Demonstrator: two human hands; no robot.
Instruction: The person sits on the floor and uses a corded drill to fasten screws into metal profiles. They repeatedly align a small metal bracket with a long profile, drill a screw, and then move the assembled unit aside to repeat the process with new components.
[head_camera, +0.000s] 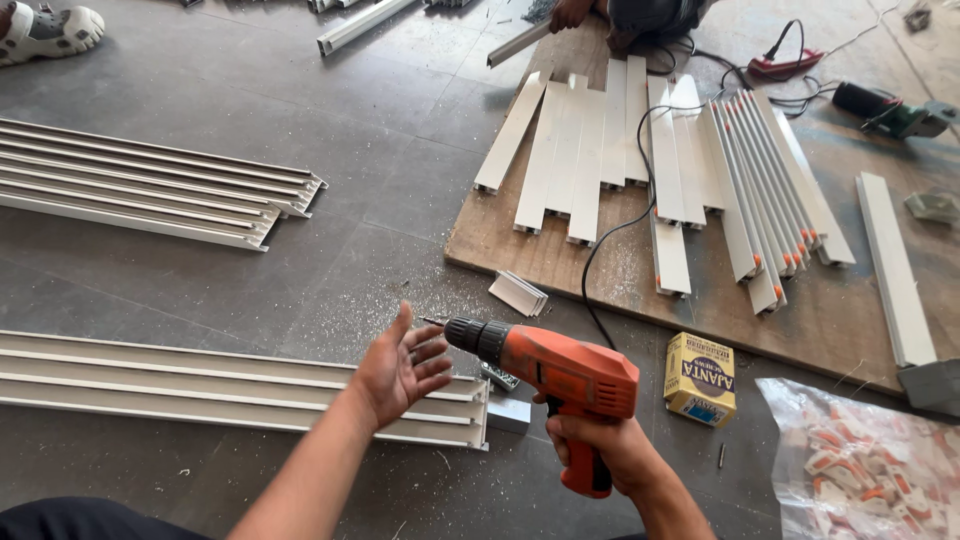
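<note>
My right hand (598, 448) grips the handle of an orange corded drill (565, 378), held level with its black chuck and bit pointing left. My left hand (400, 368) is open, palm up, fingers spread, right beside the drill's tip without holding anything. Under both hands lies a long white aluminium track section (200, 385) on the grey floor, its right end near a small metal bracket (508, 412). The drill's black cord (600, 250) runs up over the wooden board.
A wooden board (540, 262) carries several short white aluminium profiles (590, 150). More long tracks (150, 185) lie at left. A yellow small box (700, 378), a bag of white-orange plastic parts (870, 470), another power tool (890, 110) and another person's hand (570, 12) and foot (45, 30) are around.
</note>
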